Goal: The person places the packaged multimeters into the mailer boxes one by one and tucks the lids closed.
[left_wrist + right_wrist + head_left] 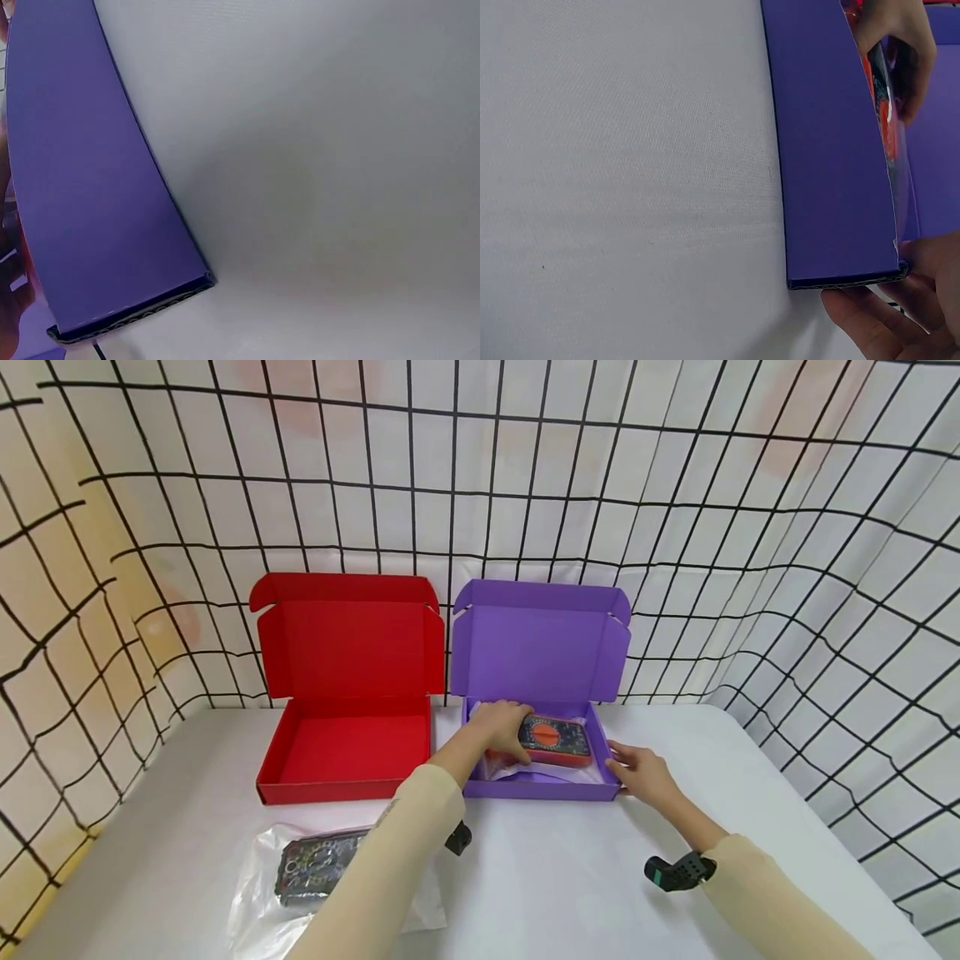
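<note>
An open purple cardboard box (540, 791) holds a multimeter (566, 739) with a red-orange edge, a dark face and an orange dial, lying in a clear plastic bag (543, 772). Over its left end my left hand (498, 727) grips the multimeter, thumb toward the near side and fingers on the far side. At the box's right wall my right hand (639, 770) pinches the edge; the right wrist view shows the thumb (930, 251) over the rim and fingers outside. The left wrist view mostly shows the box's purple front wall (105, 172).
To the left stands an open red box (345, 792) with its lid raised. Nearer on the white table lies a dark multimeter (318, 864) in a clear bag (255, 893), partly behind my left sleeve. A black wire grid (453, 493) encloses the back and sides.
</note>
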Demonstrator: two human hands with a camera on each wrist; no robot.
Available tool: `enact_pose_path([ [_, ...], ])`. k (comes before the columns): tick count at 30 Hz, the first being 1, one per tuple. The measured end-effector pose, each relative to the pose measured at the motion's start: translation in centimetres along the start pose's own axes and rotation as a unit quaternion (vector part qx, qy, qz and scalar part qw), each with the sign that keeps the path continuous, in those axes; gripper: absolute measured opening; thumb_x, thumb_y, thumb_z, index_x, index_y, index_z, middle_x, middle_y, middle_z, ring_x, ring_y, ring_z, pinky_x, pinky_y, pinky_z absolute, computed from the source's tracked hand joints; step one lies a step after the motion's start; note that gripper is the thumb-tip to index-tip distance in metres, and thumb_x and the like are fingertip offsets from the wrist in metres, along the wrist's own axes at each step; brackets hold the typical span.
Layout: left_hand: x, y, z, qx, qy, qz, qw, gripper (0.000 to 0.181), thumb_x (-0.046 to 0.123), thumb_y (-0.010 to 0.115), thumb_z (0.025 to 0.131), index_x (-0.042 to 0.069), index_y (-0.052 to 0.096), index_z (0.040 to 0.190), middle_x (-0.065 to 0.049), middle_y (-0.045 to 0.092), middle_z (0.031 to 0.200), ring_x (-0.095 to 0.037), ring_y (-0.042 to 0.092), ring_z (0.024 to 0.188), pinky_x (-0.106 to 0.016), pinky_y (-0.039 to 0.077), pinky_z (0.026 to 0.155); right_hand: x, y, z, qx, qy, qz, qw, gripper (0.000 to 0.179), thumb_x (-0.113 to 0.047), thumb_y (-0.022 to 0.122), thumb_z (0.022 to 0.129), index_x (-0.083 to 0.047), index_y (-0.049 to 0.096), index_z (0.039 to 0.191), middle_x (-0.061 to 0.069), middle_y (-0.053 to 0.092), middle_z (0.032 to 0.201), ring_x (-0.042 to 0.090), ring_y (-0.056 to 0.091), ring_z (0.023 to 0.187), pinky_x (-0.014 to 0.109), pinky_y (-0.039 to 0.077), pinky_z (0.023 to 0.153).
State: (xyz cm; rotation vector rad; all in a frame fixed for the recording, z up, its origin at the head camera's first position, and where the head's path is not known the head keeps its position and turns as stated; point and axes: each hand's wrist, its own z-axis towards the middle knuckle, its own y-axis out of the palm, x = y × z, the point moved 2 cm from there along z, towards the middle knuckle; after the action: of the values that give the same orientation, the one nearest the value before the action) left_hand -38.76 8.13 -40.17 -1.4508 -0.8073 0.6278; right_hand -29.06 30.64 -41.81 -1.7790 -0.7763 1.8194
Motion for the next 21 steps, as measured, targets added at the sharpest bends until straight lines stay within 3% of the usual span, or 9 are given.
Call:
enact_pose_path([
  [10,-0.44,0.57,-0.45,-0.037,-0.02,-0.001,0.9991,0.091,0.058,0.071,0.069,0.024,0.032,0.144,0.0,0.043,0.141,-0.02,0.043,0.126,-0.042,0.038,0.1,-0.22,0.22,-0.16,-0.004,0.005,-0.012,0.9999,0.046,-0.004,0.051,0.092,0.011,0.037,0.133,0.033,0.049,0.123,0.041,0.06,0.099,0.031,0.056,0.059],
  [21,-0.58,1.02,-1.01,-0.024,-0.012,-0.018,0.9995,0.093,0.056,0.07,0.072,0.023,0.025,0.147,-0.001,0.035,0.147,-0.024,0.035,0.133,-0.047,0.029,0.106,-0.27,0.21,-0.14,0.003,0.005,-0.018,0.9998,0.046,-0.005,0.051,0.092,0.011,0.038,0.133,0.032,0.049,0.123,0.041,0.06,0.1,0.029,0.055,0.057],
])
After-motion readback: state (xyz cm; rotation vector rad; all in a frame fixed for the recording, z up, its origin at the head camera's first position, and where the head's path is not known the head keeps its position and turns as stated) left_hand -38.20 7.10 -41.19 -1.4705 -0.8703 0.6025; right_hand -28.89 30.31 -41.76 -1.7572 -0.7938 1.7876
